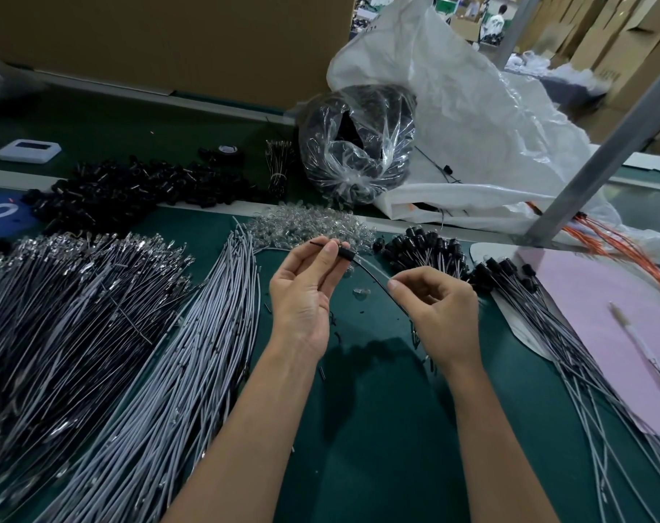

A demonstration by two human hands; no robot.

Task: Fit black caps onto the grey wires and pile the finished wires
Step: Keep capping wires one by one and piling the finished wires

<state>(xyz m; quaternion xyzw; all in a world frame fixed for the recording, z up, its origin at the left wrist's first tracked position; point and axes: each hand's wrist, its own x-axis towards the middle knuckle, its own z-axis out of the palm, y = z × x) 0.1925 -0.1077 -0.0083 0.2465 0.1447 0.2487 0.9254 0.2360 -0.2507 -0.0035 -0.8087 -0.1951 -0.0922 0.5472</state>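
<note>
Both bare forearms [253,428] reach forward. The palm-up left hand [302,288] pinches a small black cylindrical cap [346,253]; the right hand [439,307] pinches a thin grey wire [372,272].

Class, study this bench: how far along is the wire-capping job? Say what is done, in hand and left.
Done: a pile of capped wires lies at the right. In hand: the left hand and right hand pinch one wire with a black cap threaded on it. Left: a big bundle of uncapped grey wires and a heap of loose caps, so most seemingly remains.
</note>
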